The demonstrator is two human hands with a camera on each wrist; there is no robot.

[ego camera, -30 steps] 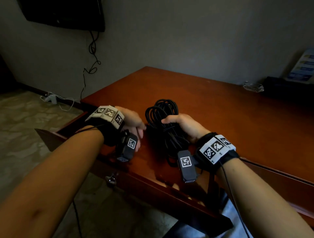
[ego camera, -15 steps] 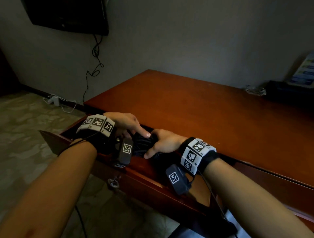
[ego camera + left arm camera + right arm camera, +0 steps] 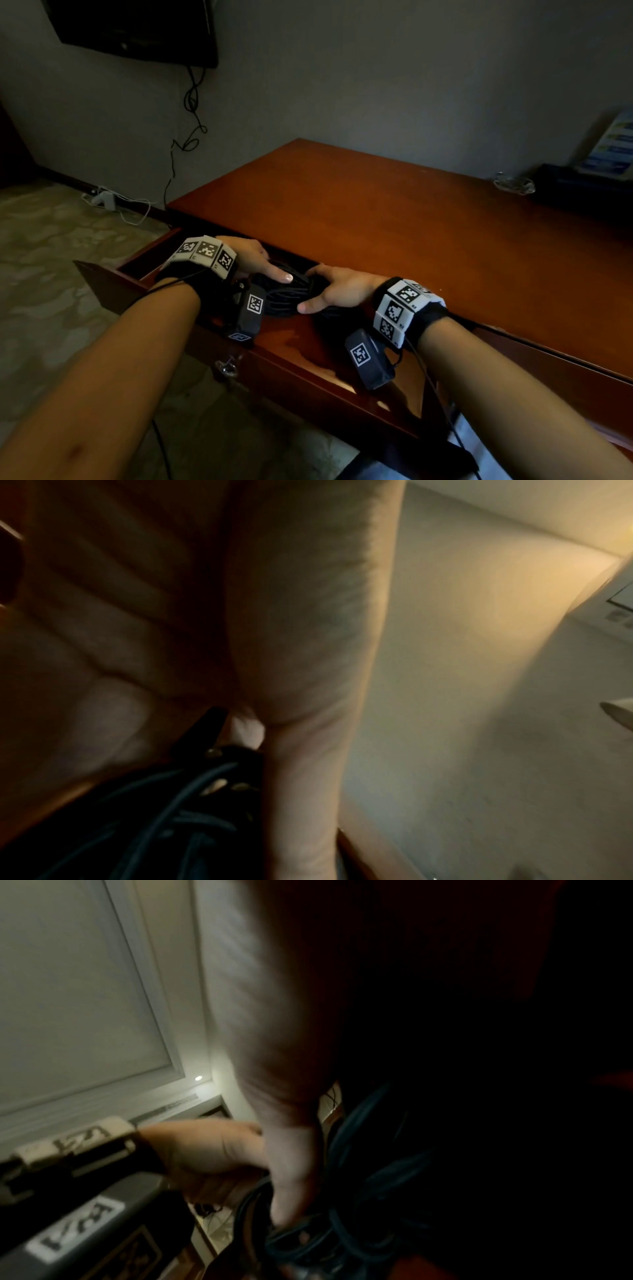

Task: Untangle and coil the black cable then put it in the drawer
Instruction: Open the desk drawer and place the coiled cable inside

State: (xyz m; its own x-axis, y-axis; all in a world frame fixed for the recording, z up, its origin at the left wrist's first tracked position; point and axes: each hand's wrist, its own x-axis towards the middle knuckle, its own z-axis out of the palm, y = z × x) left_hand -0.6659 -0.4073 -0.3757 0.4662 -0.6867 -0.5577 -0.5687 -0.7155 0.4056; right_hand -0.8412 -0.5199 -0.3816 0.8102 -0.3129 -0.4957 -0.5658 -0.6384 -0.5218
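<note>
The coiled black cable [image 3: 291, 294] lies inside the open drawer [image 3: 113, 277] of the red-brown desk [image 3: 376, 222], partly tucked under the desk top's edge. My left hand [image 3: 263, 265] reaches in from the left, its index finger laid straight on top of the coil. My right hand [image 3: 337, 289] holds the coil's right side, thumb in front and fingers over the back. In the left wrist view my palm [image 3: 205, 615] fills the frame above the cable loops [image 3: 154, 818]. The right wrist view shows the thumb running down onto the cable [image 3: 359, 1191].
A key [image 3: 226, 366] hangs from the lock in the drawer front. Crumpled clear plastic [image 3: 513, 183] and a dark box [image 3: 575, 188] sit at the desk's back right. A wall screen [image 3: 137, 31] has cords [image 3: 186, 137] dangling toward a power strip [image 3: 102, 198] on the floor.
The coil went from the desk top, held by my right hand, down into the drawer. Both hands followed it in, and the left index finger now rests on it.
</note>
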